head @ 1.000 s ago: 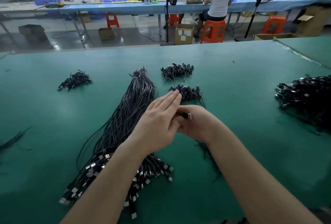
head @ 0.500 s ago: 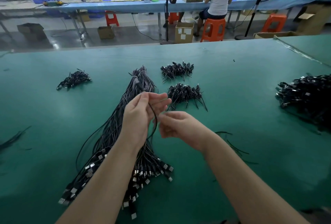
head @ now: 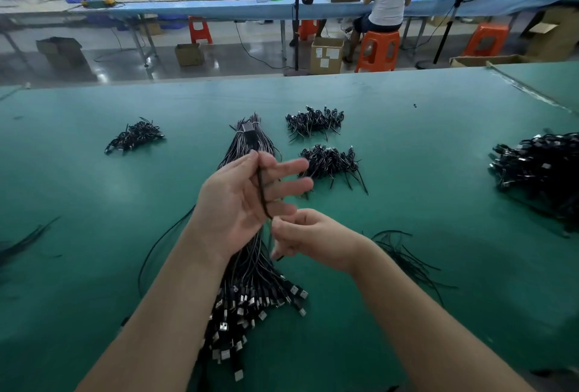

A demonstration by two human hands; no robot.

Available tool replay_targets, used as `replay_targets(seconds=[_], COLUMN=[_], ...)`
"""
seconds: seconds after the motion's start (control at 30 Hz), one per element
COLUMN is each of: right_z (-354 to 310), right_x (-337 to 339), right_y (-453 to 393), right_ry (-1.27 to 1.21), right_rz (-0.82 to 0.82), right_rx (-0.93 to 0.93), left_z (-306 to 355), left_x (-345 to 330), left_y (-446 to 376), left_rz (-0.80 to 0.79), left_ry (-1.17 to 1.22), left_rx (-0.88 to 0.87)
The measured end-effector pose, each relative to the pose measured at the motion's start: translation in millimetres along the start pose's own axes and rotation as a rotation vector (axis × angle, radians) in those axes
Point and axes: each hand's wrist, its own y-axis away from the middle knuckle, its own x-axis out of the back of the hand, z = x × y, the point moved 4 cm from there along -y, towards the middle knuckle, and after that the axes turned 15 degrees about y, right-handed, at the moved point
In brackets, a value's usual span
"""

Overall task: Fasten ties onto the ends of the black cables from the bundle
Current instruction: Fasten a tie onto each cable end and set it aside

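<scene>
Left hand [head: 241, 200] pinched one black cable [head: 261, 194], fingers splayed; right hand [head: 308, 236] pinched its lower run; mid-tabletop, cable risked slipping loose.

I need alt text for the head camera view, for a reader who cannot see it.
Over a green table, the left hand holds one thin black cable upright while the right hand pinches its lower part. Below lies the long bundle of black cables with metal plugs.

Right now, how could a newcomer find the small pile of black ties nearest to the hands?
On the green table, find the long cable bundle running down the middle. Two small black heaps lie to its right, one behind the other. The nearer pile is the one, just beyond the left hand, with loose tie ends sticking out.
</scene>
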Motion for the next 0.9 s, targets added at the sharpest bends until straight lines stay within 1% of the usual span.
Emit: replay_targets(seconds=[0.07, 0.13, 0.2, 0.23, 0.3, 0.37, 0.4, 0.43, 0.47, 0.6, 0.7, 0.8, 0.9], right_z=[0, 1, 1, 1, -2, -11, -16, -20, -25, -35, -33, -24, -18], right_x=[5, 16, 26, 30, 35, 37, 36, 35, 33, 19, 9, 0, -2], right_y=[0, -3, -6, -8, -12, -17, -19, -20, -21, -24, -26, -26, -23], right_ry=[-0.080, -0.090, -0.051, -0.029, 0.005, 0.112, 0.184, 0.250, 0.290, 0.330, 0.425, 0.436, 0.350], right_rz=[-0.031, 0.021, 0.101, 0.136, 0.190, 0.218, 0.227, 0.239, 0.247, 0.233, 0.234, 0.232, 0.213], right_rx=[-0.061, -0.133, -0.203, -0.245, -0.309, -0.322, -0.318, -0.305, -0.287, -0.197, -0.139, -0.132, -0.136], left_z=[0, -3, -9, -13, -22, -27, -29, -31, -32, -37, -37, -32, -26], left_x=[0, 2, 11, 17, 32, 48, 53, 57, 62, 69, 68, 64, 61], left_y=[10, 19, 26, 28, 29, 29, 29, 28, 27, 23, 15, 10, 9], left_rz=[-0.075, -0.124, -0.098, -0.057, 0.097, 0.286, 0.364, 0.426, 0.473, 0.568, 0.573, 0.555, 0.543], left_ry=[-0.023, -0.072, -0.170, -0.246, -0.510, -0.770, -0.848, -0.870, -0.825, -0.408, -0.108, 0.043, 0.100], left_rx=[0.108, 0.223, 0.307, 0.336, 0.331, 0.268, 0.220, 0.157, 0.089, -0.126, -0.206, -0.249, -0.299])
